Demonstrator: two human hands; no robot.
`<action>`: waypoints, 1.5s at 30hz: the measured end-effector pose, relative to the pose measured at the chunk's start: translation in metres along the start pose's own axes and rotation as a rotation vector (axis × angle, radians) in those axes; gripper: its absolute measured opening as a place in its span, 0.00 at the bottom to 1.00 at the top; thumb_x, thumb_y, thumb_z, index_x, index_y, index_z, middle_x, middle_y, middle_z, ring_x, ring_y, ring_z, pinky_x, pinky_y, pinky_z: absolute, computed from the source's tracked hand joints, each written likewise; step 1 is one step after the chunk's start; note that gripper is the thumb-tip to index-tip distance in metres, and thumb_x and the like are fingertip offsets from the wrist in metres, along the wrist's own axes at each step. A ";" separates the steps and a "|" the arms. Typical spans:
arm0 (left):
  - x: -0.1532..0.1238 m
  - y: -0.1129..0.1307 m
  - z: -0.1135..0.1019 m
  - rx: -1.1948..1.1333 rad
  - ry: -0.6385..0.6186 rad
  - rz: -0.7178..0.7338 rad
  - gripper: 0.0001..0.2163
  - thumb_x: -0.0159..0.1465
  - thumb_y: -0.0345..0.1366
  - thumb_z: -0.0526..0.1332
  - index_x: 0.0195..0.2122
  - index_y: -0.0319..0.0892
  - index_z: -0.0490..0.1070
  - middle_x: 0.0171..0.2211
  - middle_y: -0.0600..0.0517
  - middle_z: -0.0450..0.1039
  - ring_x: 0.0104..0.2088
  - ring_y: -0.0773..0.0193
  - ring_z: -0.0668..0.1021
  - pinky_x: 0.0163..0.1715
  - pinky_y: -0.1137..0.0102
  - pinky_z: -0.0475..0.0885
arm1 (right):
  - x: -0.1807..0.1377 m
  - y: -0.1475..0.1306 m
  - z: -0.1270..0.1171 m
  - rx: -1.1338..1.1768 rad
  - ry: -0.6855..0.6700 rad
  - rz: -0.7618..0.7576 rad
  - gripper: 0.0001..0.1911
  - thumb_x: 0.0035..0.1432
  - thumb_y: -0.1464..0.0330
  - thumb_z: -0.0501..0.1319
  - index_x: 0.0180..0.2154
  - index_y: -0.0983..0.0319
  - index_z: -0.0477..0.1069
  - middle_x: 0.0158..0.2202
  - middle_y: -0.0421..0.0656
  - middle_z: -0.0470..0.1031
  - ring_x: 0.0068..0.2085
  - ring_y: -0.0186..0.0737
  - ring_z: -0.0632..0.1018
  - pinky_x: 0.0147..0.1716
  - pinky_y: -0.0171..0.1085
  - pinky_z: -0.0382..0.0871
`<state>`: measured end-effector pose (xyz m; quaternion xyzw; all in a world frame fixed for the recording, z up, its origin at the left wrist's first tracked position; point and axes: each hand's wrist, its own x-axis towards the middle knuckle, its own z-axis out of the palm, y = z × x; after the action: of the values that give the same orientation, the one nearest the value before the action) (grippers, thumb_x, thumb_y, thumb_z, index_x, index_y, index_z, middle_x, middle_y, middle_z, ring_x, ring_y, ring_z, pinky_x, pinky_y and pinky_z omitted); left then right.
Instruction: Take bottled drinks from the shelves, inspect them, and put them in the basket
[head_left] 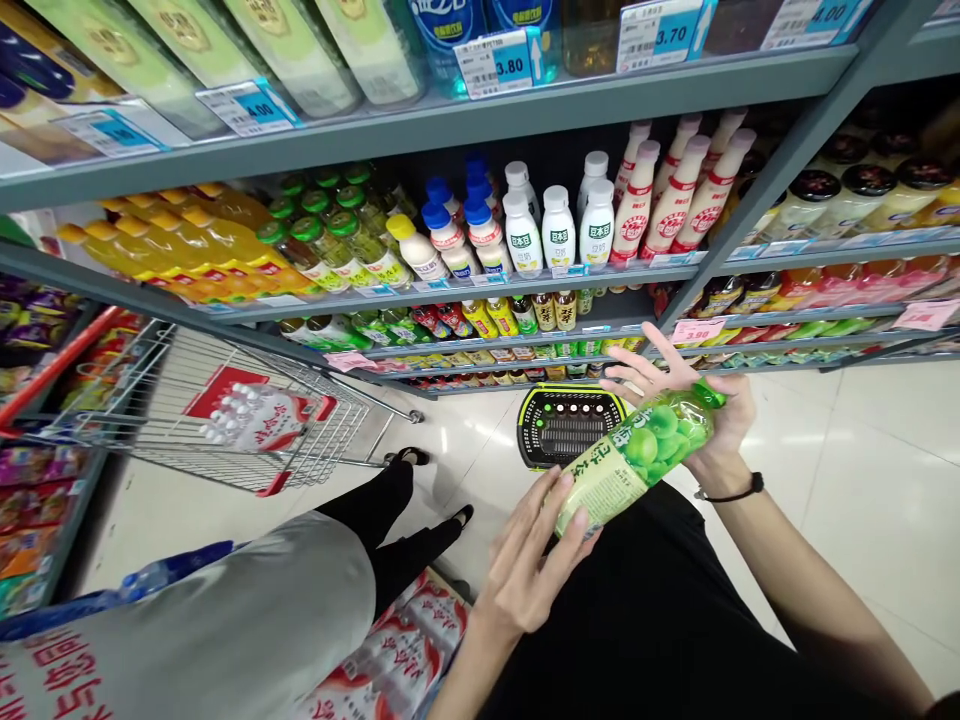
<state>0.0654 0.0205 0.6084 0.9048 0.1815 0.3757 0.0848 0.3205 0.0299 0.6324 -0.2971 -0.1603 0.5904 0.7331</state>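
A drink bottle [637, 455] with a green and cream label showing green fruit lies tilted across my two hands, its green cap towards the upper right. My left hand [529, 565] holds the base end, fingers on the label. At the neck end, my right hand [675, 385] supports the bottle near the cap, with several fingers stretched out and spread behind it. A dark band circles my right wrist. Below and beyond the bottle, a black shopping basket [566, 430] with a yellow-green rim sits on the floor.
Shelves [450, 115] of bottled drinks with price tags stretch ahead. On the left stands a shopping cart [247, 480] holding a pack of bottles [262, 418]. Another person in a grey shirt [247, 620] is close on my left, by shrink-wrapped packs [397, 650].
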 end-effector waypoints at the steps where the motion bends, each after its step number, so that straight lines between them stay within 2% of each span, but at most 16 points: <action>1: -0.002 0.000 -0.001 0.047 -0.019 0.038 0.44 0.51 0.24 0.77 0.68 0.31 0.61 0.62 0.30 0.71 0.60 0.38 0.77 0.52 0.50 0.82 | 0.000 0.000 0.002 0.001 -0.003 -0.005 0.44 0.54 0.57 0.59 0.70 0.60 0.55 0.56 0.55 0.79 0.55 0.57 0.79 0.67 0.65 0.55; 4: -0.009 0.000 0.004 0.077 0.006 0.032 0.41 0.50 0.26 0.78 0.66 0.33 0.66 0.61 0.31 0.72 0.58 0.40 0.79 0.51 0.54 0.83 | -0.002 0.000 0.005 0.014 0.012 0.013 0.42 0.59 0.50 0.56 0.70 0.60 0.55 0.58 0.56 0.78 0.58 0.59 0.78 0.68 0.64 0.54; 7: -0.018 0.004 0.014 -0.047 0.089 -0.143 0.37 0.54 0.32 0.76 0.65 0.33 0.67 0.57 0.33 0.77 0.53 0.44 0.83 0.47 0.59 0.84 | -0.005 0.000 0.005 0.007 0.028 0.068 0.42 0.63 0.44 0.49 0.70 0.60 0.58 0.60 0.55 0.76 0.63 0.58 0.74 0.69 0.63 0.52; 11: -0.026 0.008 0.022 -0.367 0.121 -0.555 0.22 0.64 0.34 0.69 0.59 0.39 0.72 0.47 0.42 0.83 0.42 0.55 0.86 0.39 0.69 0.84 | -0.010 0.002 -0.004 -0.017 0.037 0.175 0.41 0.65 0.43 0.46 0.67 0.62 0.64 0.64 0.52 0.73 0.69 0.57 0.67 0.70 0.61 0.49; 14: -0.026 0.007 0.023 -0.685 0.095 -0.900 0.14 0.66 0.37 0.67 0.52 0.41 0.76 0.43 0.45 0.84 0.41 0.57 0.86 0.39 0.70 0.82 | -0.014 0.006 -0.009 0.002 0.096 0.193 0.37 0.66 0.44 0.47 0.65 0.59 0.65 0.66 0.49 0.72 0.71 0.55 0.63 0.70 0.61 0.50; 17: -0.022 0.002 0.023 -0.877 0.144 -1.133 0.16 0.65 0.46 0.67 0.46 0.39 0.78 0.42 0.44 0.83 0.42 0.54 0.84 0.40 0.66 0.81 | -0.017 0.010 -0.008 0.040 0.140 0.168 0.34 0.67 0.46 0.48 0.65 0.55 0.65 0.65 0.46 0.72 0.71 0.53 0.63 0.69 0.61 0.53; 20: -0.018 -0.002 0.025 -1.078 0.223 -1.381 0.21 0.66 0.54 0.63 0.43 0.38 0.76 0.35 0.45 0.82 0.33 0.56 0.83 0.32 0.65 0.79 | -0.019 0.012 0.000 0.082 0.126 0.154 0.32 0.67 0.47 0.48 0.63 0.55 0.66 0.63 0.46 0.75 0.69 0.53 0.66 0.67 0.58 0.57; 22: -0.019 -0.003 0.028 -1.207 0.258 -1.514 0.24 0.66 0.57 0.60 0.43 0.37 0.75 0.31 0.46 0.81 0.25 0.59 0.81 0.26 0.67 0.75 | -0.019 0.014 0.005 0.101 0.092 0.155 0.31 0.66 0.48 0.48 0.62 0.55 0.67 0.56 0.46 0.79 0.64 0.53 0.71 0.64 0.57 0.61; 24: -0.022 -0.005 0.030 -1.298 0.232 -1.614 0.27 0.66 0.58 0.57 0.44 0.35 0.74 0.30 0.44 0.80 0.20 0.63 0.77 0.21 0.71 0.69 | -0.019 0.016 0.008 0.098 0.055 0.175 0.31 0.65 0.48 0.49 0.62 0.55 0.67 0.45 0.44 0.82 0.56 0.53 0.76 0.60 0.54 0.65; 26: -0.026 -0.007 0.030 -1.361 0.161 -1.692 0.29 0.67 0.59 0.54 0.45 0.33 0.74 0.28 0.44 0.79 0.15 0.67 0.71 0.16 0.73 0.61 | -0.020 0.018 0.009 0.070 0.034 0.205 0.33 0.64 0.47 0.50 0.65 0.54 0.64 0.35 0.40 0.80 0.48 0.52 0.78 0.55 0.52 0.68; 29: -0.031 -0.012 0.029 -1.406 0.079 -1.737 0.28 0.68 0.56 0.51 0.44 0.33 0.74 0.25 0.45 0.78 0.13 0.69 0.67 0.15 0.74 0.55 | -0.021 0.020 0.007 -0.004 0.042 0.232 0.38 0.64 0.44 0.48 0.70 0.54 0.57 0.32 0.38 0.77 0.42 0.51 0.78 0.53 0.50 0.68; 33: -0.032 -0.018 0.026 -1.471 0.061 -1.760 0.24 0.70 0.51 0.49 0.44 0.34 0.73 0.24 0.43 0.78 0.14 0.69 0.67 0.18 0.74 0.59 | -0.022 0.019 0.007 -0.058 0.052 0.251 0.42 0.65 0.42 0.45 0.73 0.54 0.50 0.44 0.43 0.83 0.51 0.53 0.79 0.59 0.55 0.63; 37: -0.033 -0.027 0.023 -1.519 0.035 -1.792 0.21 0.70 0.48 0.50 0.43 0.34 0.73 0.25 0.41 0.78 0.17 0.67 0.69 0.19 0.73 0.61 | -0.020 0.020 0.010 -0.048 0.049 0.291 0.44 0.64 0.41 0.45 0.73 0.57 0.51 0.56 0.49 0.80 0.60 0.55 0.77 0.63 0.59 0.61; 40: -0.037 -0.038 0.023 -1.473 0.115 -1.837 0.18 0.70 0.46 0.53 0.42 0.34 0.73 0.28 0.42 0.79 0.20 0.64 0.74 0.21 0.72 0.66 | -0.018 0.026 0.009 -0.163 0.001 0.281 0.44 0.64 0.42 0.54 0.72 0.58 0.53 0.58 0.51 0.79 0.62 0.55 0.76 0.65 0.58 0.62; 43: -0.045 -0.049 0.032 -1.441 0.233 -1.870 0.17 0.70 0.45 0.55 0.38 0.35 0.74 0.26 0.46 0.77 0.20 0.64 0.74 0.19 0.72 0.67 | -0.015 0.034 0.001 -0.485 -0.064 0.243 0.48 0.58 0.56 0.70 0.73 0.54 0.51 0.58 0.48 0.80 0.59 0.52 0.79 0.63 0.56 0.67; 45: -0.054 -0.056 0.043 -1.453 0.317 -1.908 0.16 0.71 0.44 0.56 0.38 0.35 0.74 0.26 0.47 0.76 0.22 0.64 0.76 0.20 0.73 0.68 | -0.014 0.039 -0.007 -0.743 -0.101 0.230 0.46 0.56 0.59 0.73 0.71 0.54 0.58 0.56 0.47 0.81 0.55 0.52 0.82 0.60 0.55 0.72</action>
<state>0.0459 0.0498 0.5275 0.0921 0.5312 0.2830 0.7933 0.2914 0.0194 0.6042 -0.5289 -0.3645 0.5845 0.4958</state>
